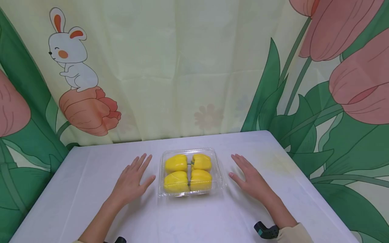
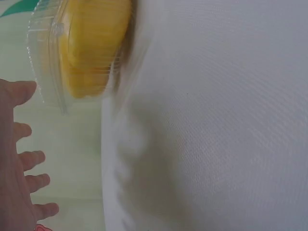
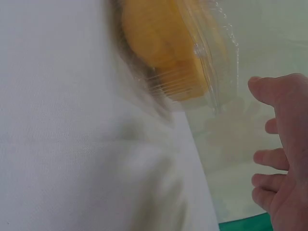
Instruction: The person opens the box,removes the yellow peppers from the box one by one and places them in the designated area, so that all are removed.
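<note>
A clear plastic clamshell box (image 1: 216,182) sits on the white table, its lid over several yellow bell peppers (image 1: 176,163). To its left, my left hand (image 1: 130,182) hovers with fingers spread, apart from the box. On the other side my right hand (image 1: 250,179) is held in the air, fingers extended and thumb toward the box, touching nothing. Both wrist views show the box's side with yellow peppers (image 2: 96,38) through the ribbed plastic. The right wrist view has the right thumb near the box rim (image 3: 211,72), with a gap between.
A white cloth covers the table (image 1: 188,219), and hand shadows fall on it. Behind hangs a pale curtain (image 1: 146,67) printed with a rabbit (image 1: 73,57) and large pink tulips (image 1: 343,30). Dark wrist devices (image 1: 265,231) show near the lower edge.
</note>
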`<state>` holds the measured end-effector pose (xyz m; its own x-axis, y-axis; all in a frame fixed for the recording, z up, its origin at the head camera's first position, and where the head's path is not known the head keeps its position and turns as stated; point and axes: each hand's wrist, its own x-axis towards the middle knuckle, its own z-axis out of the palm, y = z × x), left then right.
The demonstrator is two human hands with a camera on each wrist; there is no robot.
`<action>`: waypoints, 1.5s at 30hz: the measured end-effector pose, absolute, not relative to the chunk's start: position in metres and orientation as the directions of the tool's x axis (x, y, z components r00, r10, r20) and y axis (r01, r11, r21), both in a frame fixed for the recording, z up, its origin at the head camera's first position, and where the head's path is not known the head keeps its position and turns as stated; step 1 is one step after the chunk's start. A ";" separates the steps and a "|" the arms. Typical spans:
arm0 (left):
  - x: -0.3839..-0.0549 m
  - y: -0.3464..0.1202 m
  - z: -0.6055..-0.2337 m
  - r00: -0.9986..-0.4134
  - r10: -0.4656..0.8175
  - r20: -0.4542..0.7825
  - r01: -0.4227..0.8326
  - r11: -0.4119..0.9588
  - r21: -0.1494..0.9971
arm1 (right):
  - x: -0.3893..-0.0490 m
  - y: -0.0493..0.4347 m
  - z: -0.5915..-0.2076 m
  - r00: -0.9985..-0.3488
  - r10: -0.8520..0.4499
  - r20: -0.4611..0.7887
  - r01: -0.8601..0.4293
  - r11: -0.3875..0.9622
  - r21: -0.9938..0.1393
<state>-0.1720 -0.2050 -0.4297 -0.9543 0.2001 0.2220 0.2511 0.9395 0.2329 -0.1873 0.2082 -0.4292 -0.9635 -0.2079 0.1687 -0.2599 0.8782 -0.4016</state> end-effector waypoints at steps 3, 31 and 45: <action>-0.172 -0.205 -0.429 -0.956 0.194 0.221 0.247 0.937 0.246 | -0.187 0.207 -0.430 -0.963 -0.212 0.166 -0.263 0.874 -0.408; -0.174 -0.189 -0.428 -0.967 0.169 0.191 0.234 0.889 0.394 | -0.180 0.198 -0.431 -0.962 -0.229 0.147 -0.272 0.795 -0.543; -0.176 -0.183 -0.427 -0.975 0.172 0.141 0.219 0.842 0.493 | -0.181 0.192 -0.432 -0.961 -0.225 0.159 -0.276 0.773 -0.572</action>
